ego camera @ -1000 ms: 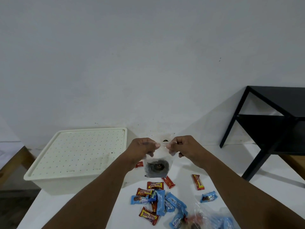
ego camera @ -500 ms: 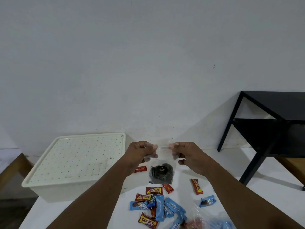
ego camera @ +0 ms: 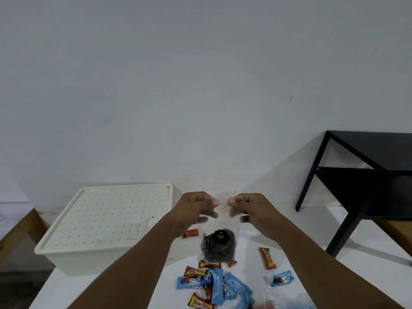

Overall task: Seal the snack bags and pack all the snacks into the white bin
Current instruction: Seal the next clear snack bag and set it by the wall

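**Clear bag hangs upright from both grips**

You hold the clear snack bag (ego camera: 219,241) just below the middle of the frame, lifted above the white counter (ego camera: 301,241). Its long axis runs vertically: the mouth points up and the bottom hangs down toward the loose snacks (ego camera: 214,284).

Your left grip (ego camera: 191,210) pinches the left end of the top strip, thumb and fingers pressed together on the plastic. Your right grip (ego camera: 256,212) pinches the right end the same way. The two grips sit close together, with a short stretch of the top edge between them, and the body of the bag hangs below both.

The plastic is see-through in its upper half. The lower half holds dark round pieces and a black round label. You cannot tell from this view whether the strip is sealed.

The white bin (ego camera: 107,221) sits at the lower left of the frame with its dotted lid on. Red and blue wrappers lie scattered at bottom centre.
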Action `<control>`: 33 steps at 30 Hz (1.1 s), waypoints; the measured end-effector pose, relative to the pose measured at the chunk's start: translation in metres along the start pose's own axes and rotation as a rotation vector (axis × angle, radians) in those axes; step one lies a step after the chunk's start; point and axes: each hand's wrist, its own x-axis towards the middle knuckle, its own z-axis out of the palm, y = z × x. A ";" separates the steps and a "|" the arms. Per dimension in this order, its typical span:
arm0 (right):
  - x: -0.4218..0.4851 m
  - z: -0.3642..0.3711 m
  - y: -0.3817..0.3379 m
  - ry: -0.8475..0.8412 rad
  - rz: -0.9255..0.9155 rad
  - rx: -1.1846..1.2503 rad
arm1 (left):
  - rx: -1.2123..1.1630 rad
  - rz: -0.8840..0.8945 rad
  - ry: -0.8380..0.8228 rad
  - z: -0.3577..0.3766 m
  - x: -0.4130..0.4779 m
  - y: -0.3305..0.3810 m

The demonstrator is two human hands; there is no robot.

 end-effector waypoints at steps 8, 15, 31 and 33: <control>0.000 -0.001 -0.007 0.023 -0.034 -0.168 | 0.077 -0.075 -0.096 -0.004 -0.003 0.005; -0.002 -0.003 -0.005 0.004 0.028 0.034 | 0.101 -0.007 -0.066 -0.005 0.003 0.005; 0.004 0.004 -0.002 0.097 0.062 0.093 | 0.153 0.025 -0.019 0.013 0.010 -0.008; 0.006 0.006 0.003 0.115 0.058 0.167 | 0.188 0.061 -0.003 0.016 0.012 -0.013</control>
